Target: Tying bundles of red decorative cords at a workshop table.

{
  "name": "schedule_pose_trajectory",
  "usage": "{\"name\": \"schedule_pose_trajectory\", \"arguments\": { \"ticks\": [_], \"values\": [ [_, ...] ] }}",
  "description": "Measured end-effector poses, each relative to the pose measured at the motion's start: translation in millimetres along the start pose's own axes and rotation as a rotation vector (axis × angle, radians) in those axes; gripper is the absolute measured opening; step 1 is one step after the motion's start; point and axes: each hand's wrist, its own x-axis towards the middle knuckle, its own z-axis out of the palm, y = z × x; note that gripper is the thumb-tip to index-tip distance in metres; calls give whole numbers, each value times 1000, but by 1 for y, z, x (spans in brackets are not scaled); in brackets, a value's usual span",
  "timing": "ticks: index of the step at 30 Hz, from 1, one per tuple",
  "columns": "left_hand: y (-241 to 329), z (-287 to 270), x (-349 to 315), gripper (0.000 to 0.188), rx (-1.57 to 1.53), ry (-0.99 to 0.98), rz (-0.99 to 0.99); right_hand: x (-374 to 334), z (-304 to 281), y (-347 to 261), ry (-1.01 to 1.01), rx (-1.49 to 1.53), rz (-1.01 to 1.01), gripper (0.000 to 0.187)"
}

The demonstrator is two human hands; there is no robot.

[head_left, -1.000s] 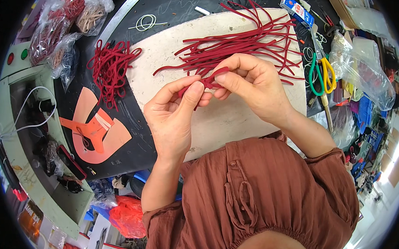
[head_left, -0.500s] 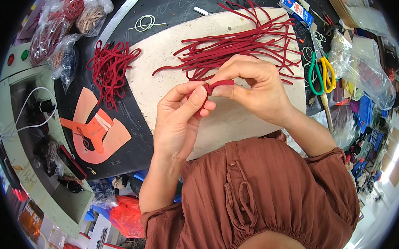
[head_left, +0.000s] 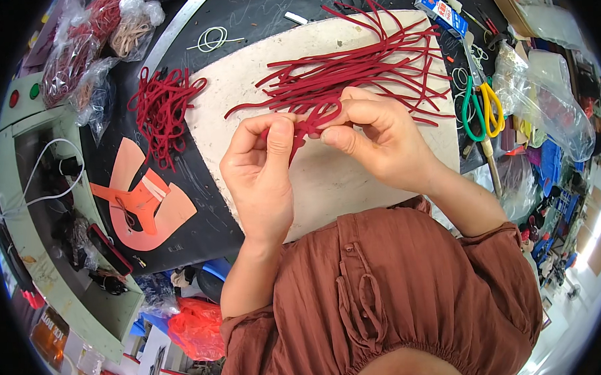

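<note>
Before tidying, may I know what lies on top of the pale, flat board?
Long, dark red, fabric-like cords lie loosely across the pale flat board; loops of a tangled dark red bundle overlap its left edge. Areas under the cords or behind both hands are hidden.

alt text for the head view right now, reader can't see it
A person's left hand and right hand pinch a looped dark red cord over a pale board where more red cords lie. A tangled red bundle and an orange cut-out lie to the left, scissors to the right.
</note>
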Motion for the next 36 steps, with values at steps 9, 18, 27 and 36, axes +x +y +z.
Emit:
{"name": "schedule_pose_trajectory", "arguments": {
  "ticks": [9,18,27,36],
  "values": [
    [-6,-1,3,15,-34,81,146,-1,6,-9,9,2,-37,9],
    [11,-4,9,15,-47,48,-36,4,0,-1,150,470,178,14],
    [20,-17,3,22,-60,-98,-266,9,-15,-7,25,574,356,14],
    [32,-24,4,18,100,-450,-476,3,-5,-14,-43,-129,-94,12]
  ]
}}
